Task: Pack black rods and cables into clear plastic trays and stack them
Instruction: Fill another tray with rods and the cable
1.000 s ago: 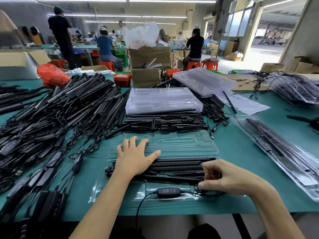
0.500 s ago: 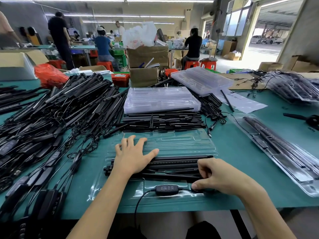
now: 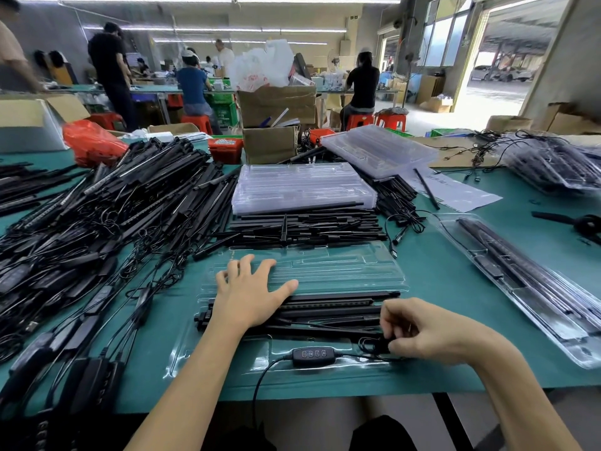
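An open clear plastic tray (image 3: 338,271) lies on the green table in front of me. Several black rods (image 3: 335,307) lie lengthwise in its middle. My left hand (image 3: 248,296) rests flat with spread fingers on the rods' left end. A black cable with an inline button controller (image 3: 313,355) runs along the tray's near edge and hangs off the table. My right hand (image 3: 426,333) has curled fingers and pinches the coiled cable (image 3: 372,346) at the tray's right end.
A big heap of black rods and cables (image 3: 97,229) fills the left side. Loose rods (image 3: 305,226) and a stack of clear trays (image 3: 302,187) lie behind the open tray. A packed tray (image 3: 527,281) lies at the right. Cardboard boxes (image 3: 270,143) and seated workers are beyond.
My right hand has lifted a little and curled more tightly on the coiled cable at the tray's right end. My left hand stays flat on the rods.
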Action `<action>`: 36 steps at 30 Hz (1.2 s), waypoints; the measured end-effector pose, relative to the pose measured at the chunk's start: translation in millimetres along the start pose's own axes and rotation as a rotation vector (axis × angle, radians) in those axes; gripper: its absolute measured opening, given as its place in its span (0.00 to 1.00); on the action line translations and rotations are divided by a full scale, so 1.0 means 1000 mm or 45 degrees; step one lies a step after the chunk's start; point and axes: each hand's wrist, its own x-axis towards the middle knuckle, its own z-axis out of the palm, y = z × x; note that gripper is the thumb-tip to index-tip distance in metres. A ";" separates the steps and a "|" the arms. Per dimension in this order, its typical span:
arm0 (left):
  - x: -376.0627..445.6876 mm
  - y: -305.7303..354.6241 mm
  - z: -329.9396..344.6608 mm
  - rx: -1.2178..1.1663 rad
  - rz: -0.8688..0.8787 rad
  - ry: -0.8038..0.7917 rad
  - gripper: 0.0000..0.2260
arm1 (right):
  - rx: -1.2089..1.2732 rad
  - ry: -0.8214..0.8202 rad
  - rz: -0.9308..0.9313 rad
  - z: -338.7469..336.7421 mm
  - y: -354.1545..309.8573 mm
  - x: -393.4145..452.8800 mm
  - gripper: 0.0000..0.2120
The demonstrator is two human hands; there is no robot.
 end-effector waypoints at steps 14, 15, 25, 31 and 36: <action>-0.001 0.001 0.000 -0.010 0.005 0.003 0.34 | -0.116 0.118 -0.013 0.013 0.004 0.006 0.17; -0.001 0.001 0.000 -0.012 0.007 0.003 0.34 | -0.124 0.124 -0.016 0.013 0.005 0.006 0.17; -0.002 0.001 -0.001 -0.041 0.013 0.015 0.35 | -0.192 0.193 -0.152 0.014 0.008 0.001 0.16; -0.006 -0.002 -0.003 -0.093 0.093 0.039 0.39 | -0.262 0.255 -0.108 0.018 -0.001 -0.001 0.15; -0.006 -0.001 -0.002 -0.030 0.081 0.011 0.34 | -0.302 0.252 0.043 0.022 -0.005 0.001 0.16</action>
